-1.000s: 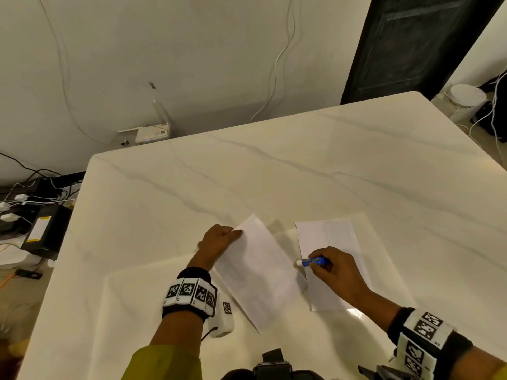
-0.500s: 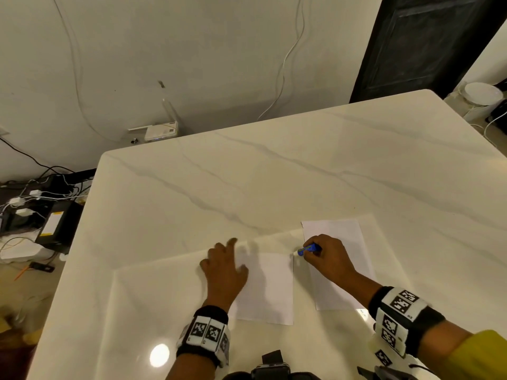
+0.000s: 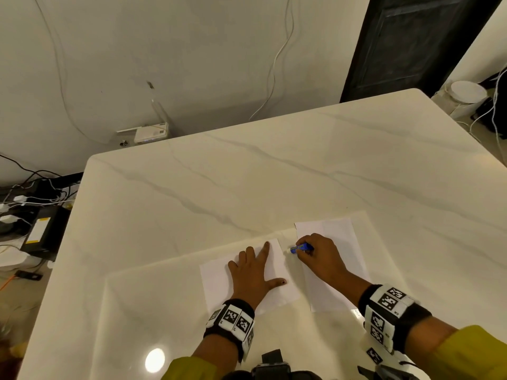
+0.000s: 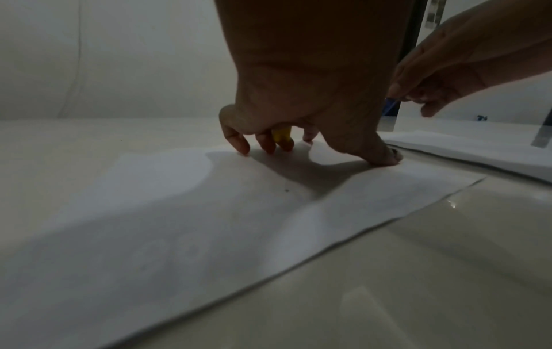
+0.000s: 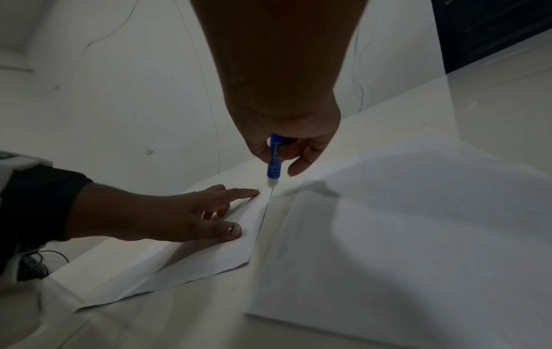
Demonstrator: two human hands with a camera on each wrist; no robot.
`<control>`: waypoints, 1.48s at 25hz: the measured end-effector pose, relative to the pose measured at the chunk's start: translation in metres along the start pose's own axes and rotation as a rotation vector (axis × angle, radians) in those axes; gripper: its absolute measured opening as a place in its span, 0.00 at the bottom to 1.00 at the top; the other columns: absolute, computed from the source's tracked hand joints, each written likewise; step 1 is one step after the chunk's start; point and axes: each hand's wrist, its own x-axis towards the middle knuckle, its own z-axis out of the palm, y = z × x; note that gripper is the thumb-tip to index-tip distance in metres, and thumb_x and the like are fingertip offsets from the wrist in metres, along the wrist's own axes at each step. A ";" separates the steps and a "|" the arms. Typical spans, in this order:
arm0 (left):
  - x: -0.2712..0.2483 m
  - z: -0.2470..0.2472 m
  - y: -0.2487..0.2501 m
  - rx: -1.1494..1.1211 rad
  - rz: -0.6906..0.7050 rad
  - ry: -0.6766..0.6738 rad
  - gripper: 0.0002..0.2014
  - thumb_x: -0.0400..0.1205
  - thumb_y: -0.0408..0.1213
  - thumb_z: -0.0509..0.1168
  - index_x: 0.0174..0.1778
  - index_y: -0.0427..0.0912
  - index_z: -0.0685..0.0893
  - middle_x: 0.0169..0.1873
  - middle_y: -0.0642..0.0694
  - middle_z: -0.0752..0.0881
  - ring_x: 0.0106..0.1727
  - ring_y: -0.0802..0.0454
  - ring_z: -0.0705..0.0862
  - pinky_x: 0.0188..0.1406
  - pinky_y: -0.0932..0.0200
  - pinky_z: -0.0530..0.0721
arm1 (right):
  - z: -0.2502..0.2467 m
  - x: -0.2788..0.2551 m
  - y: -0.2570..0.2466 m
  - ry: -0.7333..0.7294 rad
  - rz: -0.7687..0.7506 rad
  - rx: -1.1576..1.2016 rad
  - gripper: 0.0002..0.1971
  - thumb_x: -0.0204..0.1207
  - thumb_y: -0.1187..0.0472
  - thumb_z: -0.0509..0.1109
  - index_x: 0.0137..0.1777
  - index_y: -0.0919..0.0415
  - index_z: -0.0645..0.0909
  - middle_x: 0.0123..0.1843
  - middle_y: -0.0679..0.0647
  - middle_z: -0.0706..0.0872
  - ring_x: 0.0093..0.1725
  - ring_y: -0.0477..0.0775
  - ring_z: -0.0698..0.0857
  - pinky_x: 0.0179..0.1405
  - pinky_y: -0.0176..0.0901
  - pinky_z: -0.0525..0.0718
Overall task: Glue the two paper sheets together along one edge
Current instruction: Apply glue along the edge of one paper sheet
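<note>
Two white sheets lie side by side on the marble table (image 3: 247, 187). My left hand (image 3: 264, 266) presses the left sheet (image 3: 216, 281) flat with index finger and thumb stretched out. Its other fingers are bent, and a small yellow cap (image 4: 282, 136) is tucked under them. My right hand (image 3: 305, 249) rests on the right sheet (image 3: 340, 237) and pinches a blue glue pen (image 3: 300, 247). The pen's white tip (image 5: 272, 182) points down at the far right corner of the left sheet (image 5: 191, 264), in the narrow gap beside the right sheet (image 5: 403, 236).
A wall runs behind the table with a white router (image 3: 152, 133) and hanging cables. Boxes and chargers (image 3: 35, 223) sit on the floor at the left. A dark door (image 3: 411, 42) and a white round device (image 3: 466, 91) stand at the far right.
My left hand laid the tilted left sheet down flat and square beside the right one and now presses it. My right hand moved the glue pen up to the sheet's far corner.
</note>
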 end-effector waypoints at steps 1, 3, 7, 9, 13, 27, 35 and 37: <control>0.000 0.000 0.001 -0.002 -0.003 -0.006 0.50 0.66 0.76 0.54 0.81 0.57 0.46 0.66 0.42 0.68 0.65 0.42 0.68 0.59 0.43 0.67 | 0.001 0.004 -0.003 -0.011 -0.014 -0.002 0.10 0.71 0.64 0.71 0.51 0.64 0.84 0.46 0.61 0.86 0.42 0.54 0.80 0.45 0.41 0.78; 0.001 0.001 0.000 0.005 -0.001 -0.019 0.54 0.60 0.80 0.46 0.81 0.58 0.44 0.66 0.42 0.68 0.64 0.42 0.69 0.56 0.44 0.68 | 0.005 0.013 -0.009 -0.045 -0.041 -0.018 0.10 0.73 0.63 0.70 0.53 0.64 0.84 0.46 0.60 0.84 0.43 0.55 0.80 0.45 0.42 0.78; 0.004 -0.003 -0.008 -0.016 0.027 -0.088 0.53 0.62 0.79 0.52 0.81 0.60 0.42 0.68 0.42 0.67 0.66 0.41 0.68 0.57 0.44 0.69 | 0.013 0.028 -0.020 -0.124 -0.051 -0.104 0.10 0.75 0.62 0.67 0.54 0.64 0.83 0.41 0.53 0.75 0.45 0.59 0.80 0.42 0.40 0.69; 0.005 -0.005 -0.011 -0.044 0.044 -0.113 0.52 0.66 0.72 0.62 0.81 0.61 0.41 0.69 0.42 0.66 0.67 0.41 0.67 0.59 0.43 0.69 | 0.015 0.034 -0.023 -0.146 -0.038 -0.136 0.10 0.76 0.62 0.66 0.54 0.64 0.82 0.43 0.58 0.77 0.49 0.62 0.81 0.42 0.40 0.68; 0.005 -0.005 -0.013 -0.055 0.045 -0.104 0.53 0.66 0.71 0.64 0.80 0.61 0.42 0.69 0.42 0.66 0.67 0.42 0.67 0.60 0.44 0.68 | 0.014 0.045 -0.027 -0.154 -0.029 -0.174 0.10 0.76 0.63 0.65 0.54 0.66 0.82 0.52 0.66 0.82 0.52 0.64 0.81 0.43 0.41 0.69; 0.005 -0.002 -0.014 -0.047 0.044 -0.090 0.52 0.65 0.72 0.63 0.80 0.62 0.41 0.69 0.42 0.66 0.67 0.42 0.68 0.60 0.43 0.70 | 0.011 0.036 -0.025 -0.216 -0.016 -0.219 0.10 0.74 0.62 0.68 0.53 0.65 0.83 0.48 0.64 0.82 0.49 0.62 0.80 0.43 0.43 0.70; 0.006 0.000 -0.015 -0.037 0.053 -0.071 0.53 0.65 0.72 0.64 0.80 0.60 0.42 0.69 0.42 0.66 0.68 0.41 0.68 0.61 0.43 0.71 | 0.001 -0.017 -0.008 -0.369 -0.031 -0.283 0.11 0.72 0.60 0.69 0.52 0.63 0.83 0.43 0.54 0.75 0.43 0.52 0.75 0.42 0.41 0.72; 0.006 0.001 -0.015 -0.038 0.055 -0.067 0.53 0.65 0.72 0.64 0.80 0.60 0.42 0.69 0.41 0.66 0.68 0.41 0.68 0.61 0.43 0.71 | 0.000 -0.031 -0.002 -0.406 -0.047 -0.307 0.11 0.72 0.60 0.69 0.53 0.62 0.83 0.43 0.53 0.75 0.43 0.50 0.75 0.43 0.42 0.73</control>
